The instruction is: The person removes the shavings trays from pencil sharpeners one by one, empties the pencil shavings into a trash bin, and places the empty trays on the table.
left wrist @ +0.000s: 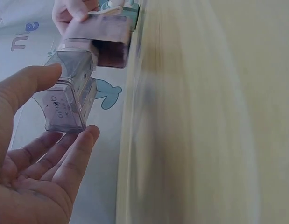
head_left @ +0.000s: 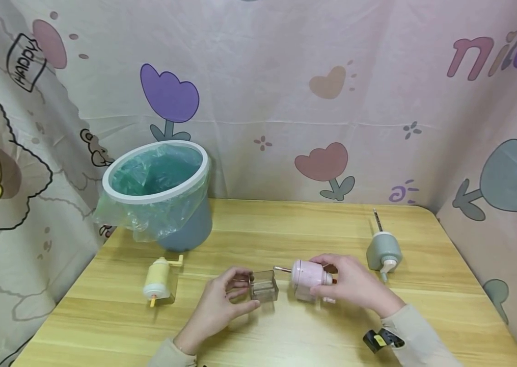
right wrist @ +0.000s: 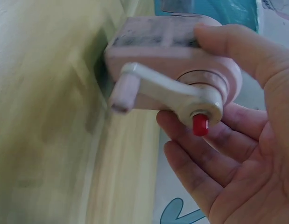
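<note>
In the head view, my left hand holds a clear plastic shavings drawer between thumb and fingers. Just right of it, my right hand grips a pink crank pencil sharpener, and a pencil juts from its left end toward the drawer. The right wrist view shows the sharpener's white crank, with the pencil's red end poking through its hub. Seen from the left wrist, the drawer lies between thumb and fingertips, and the sharpener's dark open cavity is behind it.
A yellow crank sharpener with a pencil in it stands on the wooden table at left. At right is a grey one, also with a pencil. A bin lined with a green bag stands back left, before a patterned cloth.
</note>
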Tool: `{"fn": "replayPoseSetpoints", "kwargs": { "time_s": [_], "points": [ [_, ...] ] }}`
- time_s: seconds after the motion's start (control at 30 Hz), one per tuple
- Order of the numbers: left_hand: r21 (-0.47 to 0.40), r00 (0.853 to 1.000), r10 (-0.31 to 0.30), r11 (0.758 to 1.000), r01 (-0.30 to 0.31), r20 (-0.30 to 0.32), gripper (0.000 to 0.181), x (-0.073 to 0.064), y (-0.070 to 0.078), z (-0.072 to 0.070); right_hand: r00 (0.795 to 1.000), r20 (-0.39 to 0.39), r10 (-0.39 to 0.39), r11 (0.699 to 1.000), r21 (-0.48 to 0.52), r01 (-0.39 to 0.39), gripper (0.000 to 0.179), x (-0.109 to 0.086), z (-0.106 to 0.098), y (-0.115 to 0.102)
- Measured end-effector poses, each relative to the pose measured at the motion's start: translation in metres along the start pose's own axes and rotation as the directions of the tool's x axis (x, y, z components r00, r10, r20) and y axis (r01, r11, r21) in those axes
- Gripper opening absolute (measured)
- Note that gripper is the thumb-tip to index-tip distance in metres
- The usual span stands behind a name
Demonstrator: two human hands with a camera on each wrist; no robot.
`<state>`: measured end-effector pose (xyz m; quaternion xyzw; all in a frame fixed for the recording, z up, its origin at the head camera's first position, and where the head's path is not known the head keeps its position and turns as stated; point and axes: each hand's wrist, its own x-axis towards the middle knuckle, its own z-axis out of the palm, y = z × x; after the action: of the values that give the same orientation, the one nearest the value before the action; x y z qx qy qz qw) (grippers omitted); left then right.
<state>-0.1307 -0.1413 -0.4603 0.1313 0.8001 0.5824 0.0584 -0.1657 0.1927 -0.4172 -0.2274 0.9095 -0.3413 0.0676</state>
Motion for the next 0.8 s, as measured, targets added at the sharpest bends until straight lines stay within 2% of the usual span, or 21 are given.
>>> {"fn": "replayPoseSetpoints", "kwargs": {
  "time_s": [0.27, 0.43, 0.6, 0.8],
  "points": [
    [-0.017, 1.000, -0.002, 1.000, 0.003, 0.018, 0.067, 0.002, 0.003, 0.000, 0.999, -0.019, -0.030, 0.999, 0.039, 0.031, 0.065, -0.003, -0.007, -0.007],
    [-0.049, 0.999, 0.010, 0.999, -0.007, 0.054, 0.065, 0.002, 0.006, 0.001, 0.999, -0.014, -0.040, 0.997, 0.058, 0.041, 0.064, -0.004, -0.008, -0.011],
    [-0.066, 0.994, 0.025, 0.998, -0.018, 0.103, 0.064, 0.003, 0.009, 0.004, 0.998, -0.018, -0.062, 0.997, 0.052, 0.063, 0.062, -0.006, -0.008, -0.015],
    [-0.089, 0.993, 0.038, 0.996, -0.027, 0.116, 0.064, 0.004, 0.012, 0.006, 0.996, -0.020, -0.082, 0.996, 0.035, 0.083, 0.059, -0.008, -0.008, -0.019]
  ]
}}
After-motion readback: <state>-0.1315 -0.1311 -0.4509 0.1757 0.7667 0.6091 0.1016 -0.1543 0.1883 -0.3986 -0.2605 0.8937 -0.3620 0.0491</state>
